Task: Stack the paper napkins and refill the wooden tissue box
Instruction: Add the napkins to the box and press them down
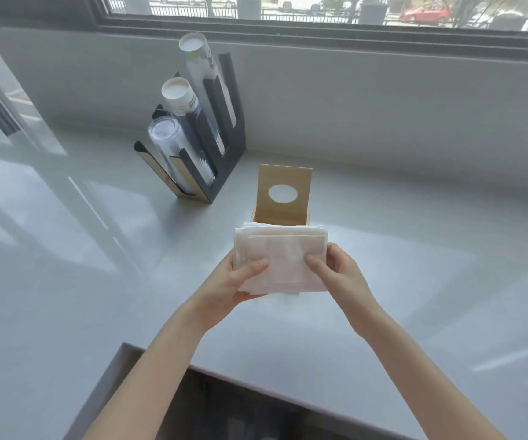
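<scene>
gripping the stack of paper napkins [283,258] by its lower corners, the left hand [240,281] and right hand [340,269] hold it above the tabletop [66,281], just in front of the open wooden tissue box [280,214]. it looks light, soft and floppy, with sheets apt to slide, so pinching opposite edges firmly should keep them squared.

A dark cup dispenser rack [224,128] stood left of centre in the frame on the glossy pale countertop [66,265], holding three tilted sleeves of cups [178,96]. Along the top edge ran a window [320,11], with a red car [424,13] parked outside, upper right.
</scene>
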`<action>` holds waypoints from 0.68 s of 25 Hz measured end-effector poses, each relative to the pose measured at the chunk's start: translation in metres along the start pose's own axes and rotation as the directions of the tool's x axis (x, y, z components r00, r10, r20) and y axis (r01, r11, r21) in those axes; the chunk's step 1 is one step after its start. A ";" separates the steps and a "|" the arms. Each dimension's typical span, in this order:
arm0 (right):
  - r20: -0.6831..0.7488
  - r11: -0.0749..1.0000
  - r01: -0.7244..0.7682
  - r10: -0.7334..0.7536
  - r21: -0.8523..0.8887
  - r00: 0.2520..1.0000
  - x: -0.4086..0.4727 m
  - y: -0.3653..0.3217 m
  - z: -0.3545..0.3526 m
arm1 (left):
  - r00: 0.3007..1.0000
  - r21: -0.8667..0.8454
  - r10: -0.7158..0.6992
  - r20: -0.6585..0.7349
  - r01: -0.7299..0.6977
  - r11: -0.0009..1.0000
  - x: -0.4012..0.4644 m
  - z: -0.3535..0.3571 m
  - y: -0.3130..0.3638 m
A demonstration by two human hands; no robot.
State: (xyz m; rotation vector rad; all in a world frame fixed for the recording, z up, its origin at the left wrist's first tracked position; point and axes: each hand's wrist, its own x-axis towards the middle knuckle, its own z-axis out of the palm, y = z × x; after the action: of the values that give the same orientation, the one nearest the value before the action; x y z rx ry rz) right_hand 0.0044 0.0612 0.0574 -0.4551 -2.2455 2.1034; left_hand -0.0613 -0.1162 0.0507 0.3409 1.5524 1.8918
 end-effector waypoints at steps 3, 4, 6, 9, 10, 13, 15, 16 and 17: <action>-0.009 0.999 0.005 -0.005 -0.054 1.000 0.022 0.001 -0.012 | 0.999 0.013 -0.015 -0.031 0.015 1.000 0.022 0.002 0.001; -0.013 0.998 0.003 -0.004 -0.070 1.000 0.029 0.002 -0.016 | 0.999 0.016 -0.023 -0.040 0.024 1.000 0.029 0.003 0.001; -0.015 0.996 -0.005 0.003 -0.093 1.000 0.042 0.003 -0.023 | 0.997 0.036 -0.029 -0.065 0.032 0.999 0.041 0.006 0.001; 0.005 0.993 -0.023 0.023 -0.116 1.000 0.058 0.005 -0.028 | 0.989 0.036 -0.047 -0.141 0.053 0.998 0.055 0.007 -0.001; 0.005 0.993 -0.029 0.030 -0.117 1.000 0.061 0.005 -0.028 | 0.987 0.043 -0.059 -0.152 0.066 0.997 0.058 0.007 -0.001; 0.010 0.990 -0.051 0.053 -0.134 0.999 0.071 0.000 -0.027 | 0.983 0.065 -0.081 -0.164 0.093 0.994 0.068 0.000 0.003; -0.013 0.988 -0.080 0.079 -0.134 0.997 0.078 -0.002 -0.023 | 0.981 0.086 -0.098 -0.166 0.113 0.990 0.074 -0.006 0.008; -0.028 0.986 -0.091 0.087 -0.141 0.996 0.081 -0.003 -0.021 | 0.981 0.102 -0.102 -0.167 0.120 0.988 0.078 -0.010 0.011; -0.040 0.983 -0.100 0.094 -0.154 0.995 0.085 -0.005 -0.019 | 0.980 0.117 -0.101 -0.170 0.122 0.986 0.082 -0.013 0.014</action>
State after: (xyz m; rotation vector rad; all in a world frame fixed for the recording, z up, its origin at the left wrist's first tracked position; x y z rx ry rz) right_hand -0.0736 0.0994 0.0488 -0.6136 -2.4267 1.9539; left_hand -0.1346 -0.0758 0.0436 0.1527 1.7672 1.7756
